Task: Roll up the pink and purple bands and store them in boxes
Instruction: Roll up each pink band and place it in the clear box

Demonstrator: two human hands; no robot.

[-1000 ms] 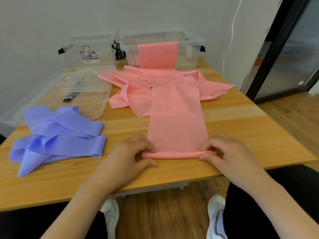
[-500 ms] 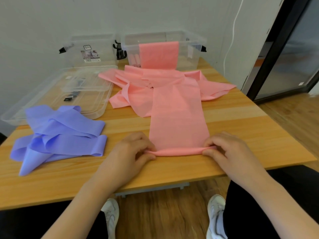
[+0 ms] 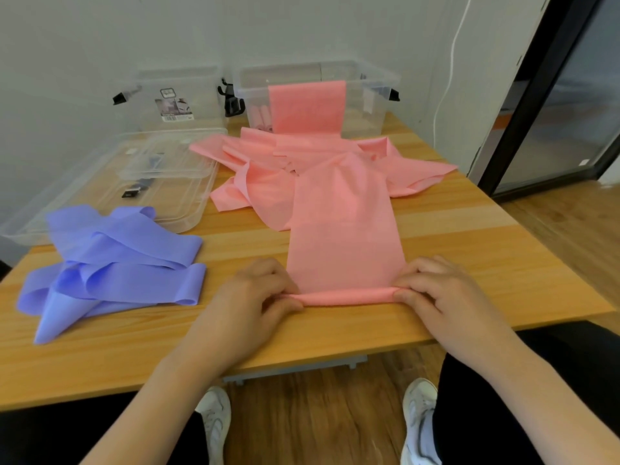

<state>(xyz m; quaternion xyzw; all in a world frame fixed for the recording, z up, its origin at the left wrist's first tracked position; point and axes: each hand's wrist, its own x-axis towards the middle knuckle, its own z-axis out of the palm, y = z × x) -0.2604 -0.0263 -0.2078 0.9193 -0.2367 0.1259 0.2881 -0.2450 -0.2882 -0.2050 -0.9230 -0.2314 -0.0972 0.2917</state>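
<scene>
Now both hands, left [image 3: 250, 303] and right [image 3: 443, 297], pinch the pink band [image 3: 345, 243] roll's ends; box label [image 3: 174, 109] unreadable.

Wooden table [image 3: 469, 263] against pale wall [image 3: 100, 45]; wood-plank floor [image 3: 570, 223]; black-framed glass door [image 3: 550, 105] at right
</scene>
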